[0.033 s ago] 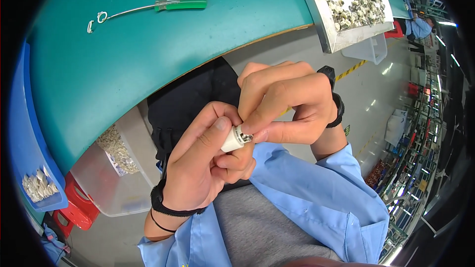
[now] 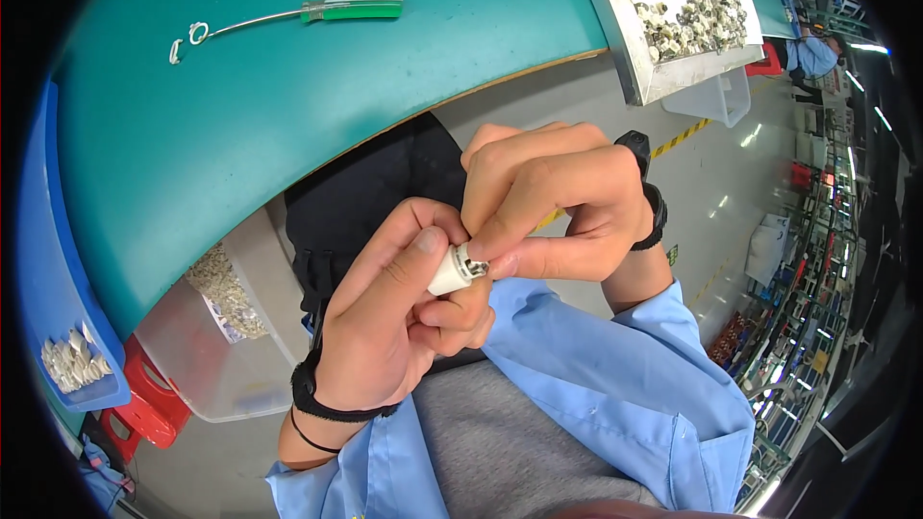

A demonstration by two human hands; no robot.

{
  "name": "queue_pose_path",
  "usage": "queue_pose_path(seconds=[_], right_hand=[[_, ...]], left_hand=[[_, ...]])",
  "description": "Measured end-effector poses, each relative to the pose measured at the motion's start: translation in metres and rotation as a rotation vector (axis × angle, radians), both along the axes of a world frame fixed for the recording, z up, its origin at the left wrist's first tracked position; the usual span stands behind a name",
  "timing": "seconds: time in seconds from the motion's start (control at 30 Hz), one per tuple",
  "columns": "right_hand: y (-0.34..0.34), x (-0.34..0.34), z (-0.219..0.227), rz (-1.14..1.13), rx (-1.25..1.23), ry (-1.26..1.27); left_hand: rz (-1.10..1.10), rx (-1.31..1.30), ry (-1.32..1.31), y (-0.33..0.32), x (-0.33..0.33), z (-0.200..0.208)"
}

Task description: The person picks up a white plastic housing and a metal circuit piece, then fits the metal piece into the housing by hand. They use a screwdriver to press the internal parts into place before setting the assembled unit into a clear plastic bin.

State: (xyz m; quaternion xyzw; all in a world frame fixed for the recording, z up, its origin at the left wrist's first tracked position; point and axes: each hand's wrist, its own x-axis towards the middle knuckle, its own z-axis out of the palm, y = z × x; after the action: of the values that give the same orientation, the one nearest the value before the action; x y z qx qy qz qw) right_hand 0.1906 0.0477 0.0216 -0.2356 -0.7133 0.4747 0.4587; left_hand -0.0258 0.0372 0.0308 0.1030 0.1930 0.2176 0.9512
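My left hand [image 2: 380,312] is closed around a small white cylindrical piece [image 2: 448,275], its thumb lying along the side. Metal bits show at the piece's end, which points right. At that end, the thumb and index finger of my right hand [image 2: 562,197] come together in a pinch against the rim. Whether a tiny part sits between those fingertips is hidden. Both hands are above my lap, just off the table's near edge.
A green-handled screwdriver [image 2: 351,8] lies on the green table [image 2: 240,115], with white rings [image 2: 198,34] by its tip. A metal tray [image 2: 630,67] of small parts stands at upper right. Left are a blue bin [image 2: 72,308], a red stool [image 2: 154,404] and a clear box [image 2: 207,375].
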Motion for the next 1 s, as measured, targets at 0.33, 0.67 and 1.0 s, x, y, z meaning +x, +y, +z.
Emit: queue_pose_path(seconds=[0.33,0.67,1.0], right_hand=[[-0.012,0.007,-0.006,-0.005,-0.128,0.136],[-0.028,-0.005,-0.014,-0.324,0.236,-0.019],[-0.04,-0.021,-0.016,-0.577,0.41,-0.109]], left_hand=[[0.0,-0.049,-0.001,-0.004,0.01,0.007],[0.106,-0.043,-0.015,-0.009,0.015,0.007],[0.172,-0.005,0.122,-0.009,0.022,0.009]])
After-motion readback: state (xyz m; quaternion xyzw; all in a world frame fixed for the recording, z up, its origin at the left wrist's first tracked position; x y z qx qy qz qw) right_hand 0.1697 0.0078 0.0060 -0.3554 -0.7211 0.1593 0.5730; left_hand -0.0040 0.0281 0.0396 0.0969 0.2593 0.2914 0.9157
